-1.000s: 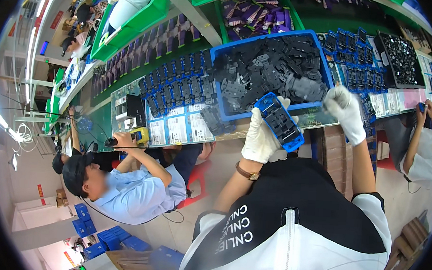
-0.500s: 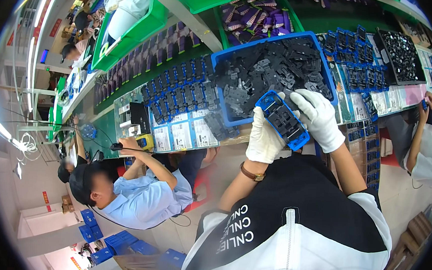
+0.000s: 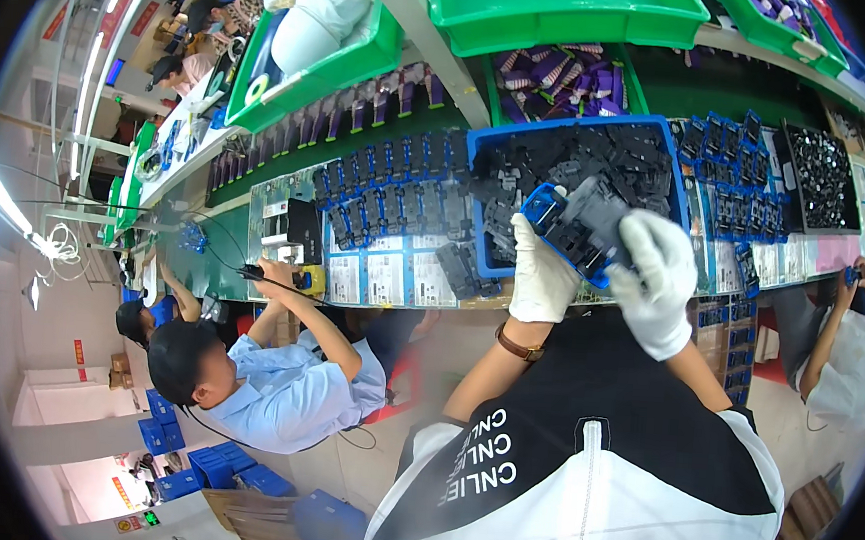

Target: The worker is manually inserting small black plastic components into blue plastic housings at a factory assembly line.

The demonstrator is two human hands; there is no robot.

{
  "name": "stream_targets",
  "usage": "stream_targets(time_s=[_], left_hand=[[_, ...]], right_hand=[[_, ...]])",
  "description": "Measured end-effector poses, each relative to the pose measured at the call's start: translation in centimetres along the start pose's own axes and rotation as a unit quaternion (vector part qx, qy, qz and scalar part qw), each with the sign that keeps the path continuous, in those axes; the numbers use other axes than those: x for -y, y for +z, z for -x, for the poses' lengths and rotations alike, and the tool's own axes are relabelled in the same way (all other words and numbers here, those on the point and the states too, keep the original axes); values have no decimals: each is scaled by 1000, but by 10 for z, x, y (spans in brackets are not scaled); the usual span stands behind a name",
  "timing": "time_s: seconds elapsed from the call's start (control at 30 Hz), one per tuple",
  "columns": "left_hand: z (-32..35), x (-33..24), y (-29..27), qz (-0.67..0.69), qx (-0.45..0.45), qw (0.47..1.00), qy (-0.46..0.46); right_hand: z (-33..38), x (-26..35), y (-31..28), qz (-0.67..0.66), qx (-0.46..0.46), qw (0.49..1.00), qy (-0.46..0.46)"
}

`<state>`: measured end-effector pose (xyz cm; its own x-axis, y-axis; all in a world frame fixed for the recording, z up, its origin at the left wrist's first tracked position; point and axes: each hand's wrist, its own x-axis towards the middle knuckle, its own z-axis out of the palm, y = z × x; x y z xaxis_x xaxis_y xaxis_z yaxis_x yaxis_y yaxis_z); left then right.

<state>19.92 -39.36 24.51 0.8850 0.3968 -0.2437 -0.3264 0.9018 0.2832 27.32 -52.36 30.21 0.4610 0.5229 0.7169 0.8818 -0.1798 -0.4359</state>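
Left hand: the left hand (image 3: 542, 276), in a white fabric glove, is closed around the lower left end of a small blue plastic holder frame (image 3: 568, 231), fingers wrapped under it.
Right hand: the right hand (image 3: 656, 281), also white-gloved, presses a dark grey moulded plastic part (image 3: 597, 209) down onto the frame, fingers curled over its right side and closed on it.
Frame's place: held in the air just above the near edge of the bench (image 3: 392, 277), in front of a large blue plastic bin (image 3: 481, 143).
Bin: it sits on the bench and is heaped with loose black plastic parts (image 3: 601, 156).
Beside it: rows of small blue holders (image 3: 388, 182) stand on the bench to the bin's left; more stand to its right.
Farther left: a person in a light blue shirt (image 3: 288, 395) works at the bench's near edge.
Above: green plastic trays (image 3: 561, 13) rest on a shelf over the bench.
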Motion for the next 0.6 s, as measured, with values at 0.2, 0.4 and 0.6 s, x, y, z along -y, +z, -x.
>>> stream_targets(time_s=[0.2, 0.4, 0.6], left_hand=[[-4, 0, 7, -42, 8, 996, 79], [2, 7, 4, -45, 73, 991, 101], [2, 0, 8, -106, -33, 988, 110]], right_hand=[[-2, 8, 23, 34, 30, 998, -42], [6, 12, 32, 70, 58, 996, -13], [1, 26, 23, 35, 93, 994, 48]])
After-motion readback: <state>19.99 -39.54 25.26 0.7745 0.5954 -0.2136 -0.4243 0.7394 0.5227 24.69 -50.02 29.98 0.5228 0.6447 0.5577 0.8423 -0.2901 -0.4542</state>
